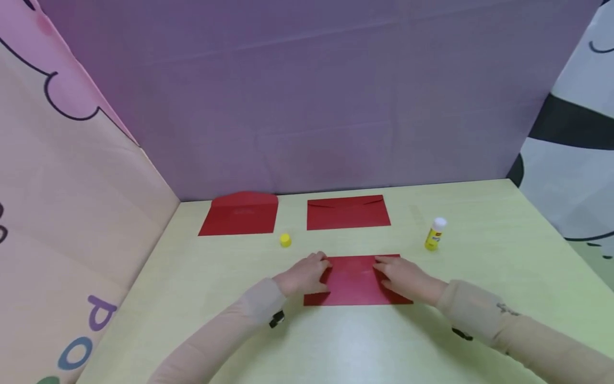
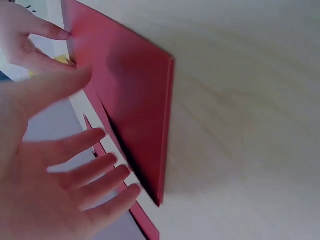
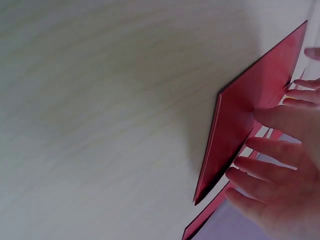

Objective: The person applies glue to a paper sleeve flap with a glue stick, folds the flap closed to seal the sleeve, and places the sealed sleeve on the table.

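Note:
A red envelope point(image 1: 352, 282) lies flat on the table in front of the person, its long side running left to right. My left hand point(image 1: 304, 274) is at its left end, with thumb and fingers spread apart over the far and near parts. At the other end, my right hand point(image 1: 405, 277) reaches in with extended fingers, fingertips over the red paper. Both wrist views show the fingers fairly straight along the far long edge of the envelope point(image 2: 132, 85), which stands slightly raised there. The right thumb point(image 3: 275, 117) overlaps the envelope's face.
Behind lie two more red envelopes: one with its flap raised point(image 1: 240, 220) at back left, another with its flap folded down point(image 1: 347, 214). A yellow cap point(image 1: 285, 240) sits left of centre. A yellow glue stick point(image 1: 433, 239) with a white top stands at right. Fabric walls point(image 1: 307, 106) enclose the table.

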Tool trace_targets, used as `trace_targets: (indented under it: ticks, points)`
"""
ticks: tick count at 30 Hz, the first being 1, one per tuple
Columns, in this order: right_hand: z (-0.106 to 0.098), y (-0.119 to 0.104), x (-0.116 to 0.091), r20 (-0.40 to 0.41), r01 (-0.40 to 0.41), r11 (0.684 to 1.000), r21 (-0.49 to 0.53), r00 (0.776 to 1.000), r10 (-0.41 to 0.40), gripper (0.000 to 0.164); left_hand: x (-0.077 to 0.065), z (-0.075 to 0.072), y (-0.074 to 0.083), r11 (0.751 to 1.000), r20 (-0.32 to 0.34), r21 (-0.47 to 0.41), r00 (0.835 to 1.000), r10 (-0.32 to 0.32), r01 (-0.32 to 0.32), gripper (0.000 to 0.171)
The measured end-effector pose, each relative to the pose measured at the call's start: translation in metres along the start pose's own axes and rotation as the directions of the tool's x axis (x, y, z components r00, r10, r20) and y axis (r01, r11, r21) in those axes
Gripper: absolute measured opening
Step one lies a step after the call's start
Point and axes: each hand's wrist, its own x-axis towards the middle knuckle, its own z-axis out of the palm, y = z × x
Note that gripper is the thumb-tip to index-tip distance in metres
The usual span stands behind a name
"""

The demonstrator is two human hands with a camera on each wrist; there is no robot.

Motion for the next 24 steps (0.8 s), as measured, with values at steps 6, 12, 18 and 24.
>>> trace_targets:
  ticks: [6,12,18,24]
  points:
    - [-0.001,0.002,-0.004,-0.108,-0.065,0.989,0.132,0.991,0.080,0.045,-0.006,-0.001,-0.004,0.947,-0.143,-0.316,0.983,-0.113,0.063,0.039]
    - [-0.009,0.010,-0.017,-0.086,-0.193,0.856,0.479,0.960,0.265,0.043,-0.019,0.001,-0.011,0.760,-0.163,-0.633,0.935,-0.315,0.146,0.041]
    - [-0.015,0.020,-0.032,0.035,-0.296,0.666,0.685,0.926,0.375,0.049,-0.027,0.003,-0.014,0.521,-0.042,-0.825,0.897,-0.439,0.217,0.048]
    - [-0.018,0.024,-0.039,0.210,-0.415,0.455,0.788,0.875,0.435,0.053,-0.033,0.003,-0.014,0.289,0.102,-0.922,0.880,-0.465,0.260,0.053]
